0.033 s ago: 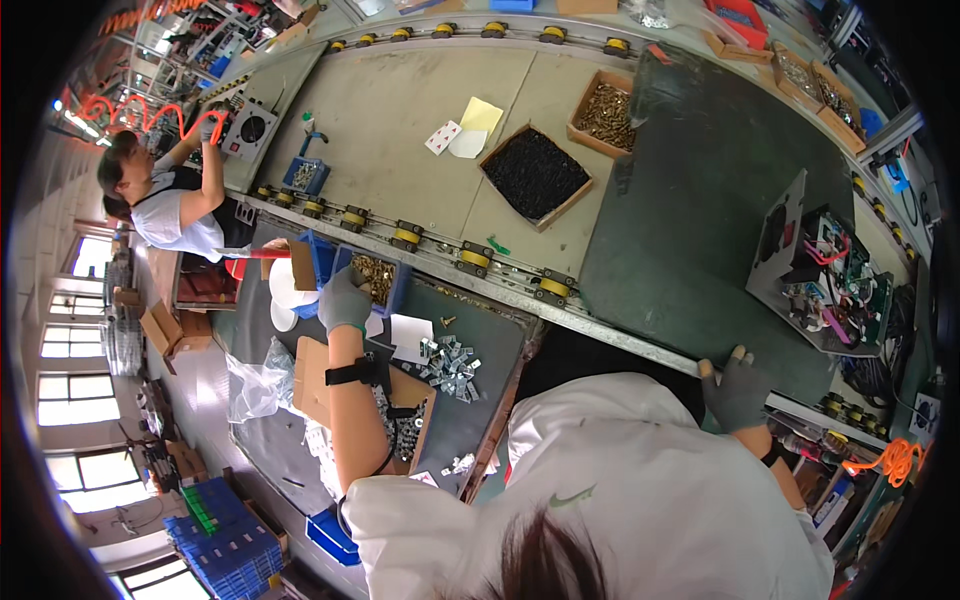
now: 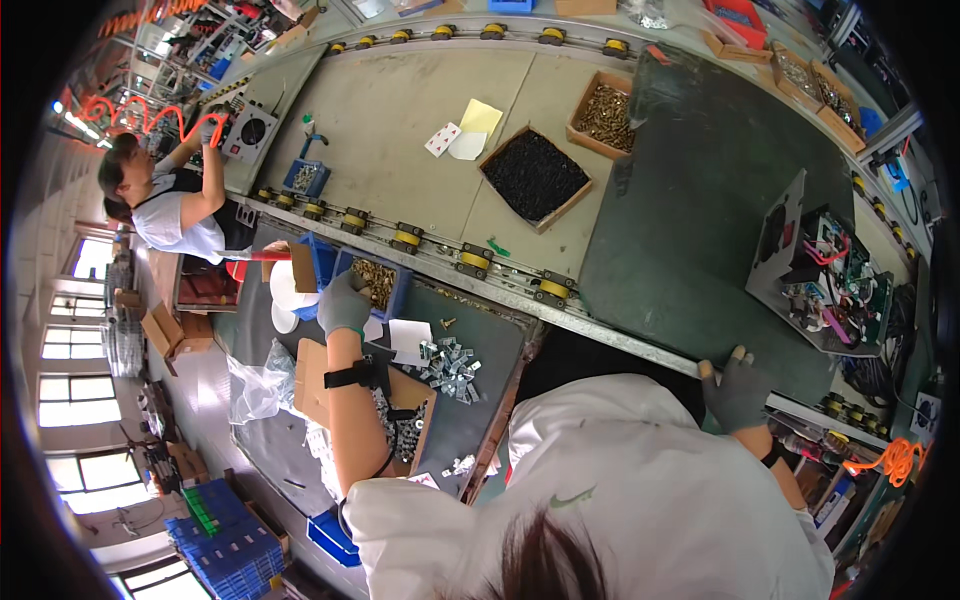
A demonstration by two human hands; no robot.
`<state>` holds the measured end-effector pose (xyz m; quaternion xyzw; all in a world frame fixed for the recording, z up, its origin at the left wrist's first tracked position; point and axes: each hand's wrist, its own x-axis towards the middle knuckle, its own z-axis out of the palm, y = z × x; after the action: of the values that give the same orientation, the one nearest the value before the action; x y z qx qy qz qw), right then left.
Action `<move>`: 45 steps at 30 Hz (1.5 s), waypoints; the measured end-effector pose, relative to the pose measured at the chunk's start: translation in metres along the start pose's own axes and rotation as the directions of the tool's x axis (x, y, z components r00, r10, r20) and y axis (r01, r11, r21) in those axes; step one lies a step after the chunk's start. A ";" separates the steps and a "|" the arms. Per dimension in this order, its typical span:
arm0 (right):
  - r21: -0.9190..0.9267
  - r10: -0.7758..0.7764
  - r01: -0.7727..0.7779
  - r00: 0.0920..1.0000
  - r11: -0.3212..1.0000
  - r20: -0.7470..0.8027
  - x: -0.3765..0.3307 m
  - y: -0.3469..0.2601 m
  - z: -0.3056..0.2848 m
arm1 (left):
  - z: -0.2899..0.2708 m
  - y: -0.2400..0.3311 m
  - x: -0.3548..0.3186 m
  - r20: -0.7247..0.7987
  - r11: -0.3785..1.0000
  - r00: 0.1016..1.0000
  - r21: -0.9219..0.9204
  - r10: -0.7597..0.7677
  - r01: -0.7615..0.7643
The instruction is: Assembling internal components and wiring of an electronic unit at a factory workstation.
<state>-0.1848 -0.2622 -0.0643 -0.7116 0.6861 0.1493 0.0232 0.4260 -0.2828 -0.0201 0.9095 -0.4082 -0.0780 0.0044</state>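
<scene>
1. The brass screws [image 2: 380, 285] lie in a blue bin [image 2: 402, 291] on the left-hand counter [image 2: 498, 352]; the left hand [image 2: 343, 304] is at the bin's left side, its fingers bent towards them. The fingertips are partly hidden, so I cannot tell whether they grip a screw.
2. A light pinch should suit such small parts better than a full fist, particularly through a glove.
3. Keeping the wrist low and clear of the bin's wall would probably help avoid tipping it.
4. A loose screw [image 2: 448, 322] and metal clips [image 2: 455, 371] lie close by; best keep the sleeve and forearm off them.
5. The right hand [image 2: 737, 394] rests at the dark mat's [image 2: 690, 230] near edge, fingers apart and seemingly empty: a sensible steadying point.
</scene>
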 end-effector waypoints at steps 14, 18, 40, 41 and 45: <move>-0.012 -0.029 0.029 0.999 1.000 -0.045 -0.002 -0.001 -0.003 | 0.017 -0.047 -0.006 -0.092 0.998 0.993 0.001 0.068 -0.068; 0.024 -0.070 0.072 0.994 0.997 -0.083 -0.002 0.003 -0.014 | 0.003 -0.037 -0.020 -0.205 0.998 0.978 -0.025 0.049 -0.056; 0.820 0.976 -0.569 0.138 -0.060 0.167 -0.155 0.191 0.158 | -0.049 0.330 -0.219 -0.023 0.236 0.574 -0.898 0.818 -0.372; 0.868 0.976 -0.492 0.148 -0.066 0.157 -0.148 0.196 0.157 | -0.048 0.335 -0.222 0.006 0.229 0.545 -0.912 0.839 -0.341; 0.890 0.962 -0.427 0.136 -0.157 0.235 -0.131 0.213 0.154 | -0.040 0.343 -0.228 0.093 0.228 0.470 -0.944 0.878 -0.238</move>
<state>-0.4242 -0.1113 -0.1426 -0.0399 0.9015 -0.4252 0.0700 0.0279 -0.3446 0.0752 0.4570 -0.6112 -0.5522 0.3358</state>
